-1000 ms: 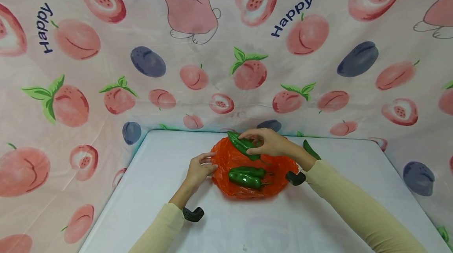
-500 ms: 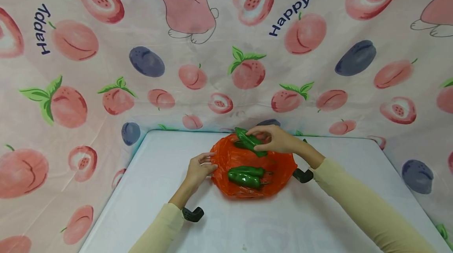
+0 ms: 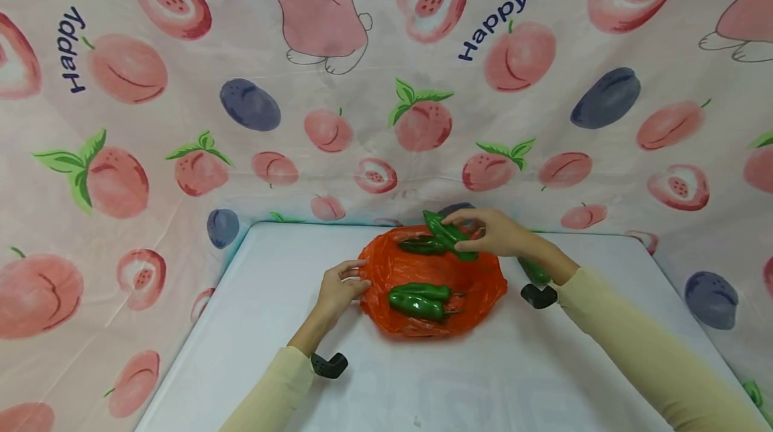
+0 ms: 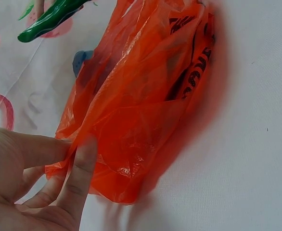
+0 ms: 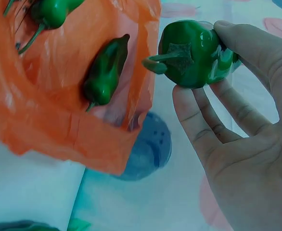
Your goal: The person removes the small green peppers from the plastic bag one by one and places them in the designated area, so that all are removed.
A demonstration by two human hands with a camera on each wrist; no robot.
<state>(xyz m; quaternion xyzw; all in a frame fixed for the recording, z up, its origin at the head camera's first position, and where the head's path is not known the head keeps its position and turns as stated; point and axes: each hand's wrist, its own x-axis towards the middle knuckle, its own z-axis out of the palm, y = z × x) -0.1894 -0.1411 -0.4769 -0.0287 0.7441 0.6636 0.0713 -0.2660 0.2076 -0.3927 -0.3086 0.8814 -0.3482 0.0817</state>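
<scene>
A crinkled orange plastic bag [image 3: 377, 264] lies with its mouth spread wide on the table. My left hand [image 3: 338, 290] pinches its left edge; in the left wrist view the thumb and fingers grip the thin film [image 4: 126, 134]. Above the bag's back right rim, my right hand [image 3: 501, 236] holds a glossy green pepper [image 3: 445, 231] between thumb and fingers. In the right wrist view this pepper's stem end [image 5: 179, 55] faces the camera. Inside the bag, two green peppers [image 3: 417, 304] lie together at the front, and a darker one [image 3: 417, 245] lies farther back.
Another green pepper [image 3: 534, 272] lies on the white table [image 3: 410, 385] right of the bag, partly hidden by the right forearm. A fruit-printed cloth [image 3: 374, 117] hangs behind the table. Black camera mounts [image 3: 329, 365] sit at both wrists.
My right hand has moved right with the pepper, from over the bag's back middle to its back right rim. The darker pepper in the bag has come into view. The left hand stays put.
</scene>
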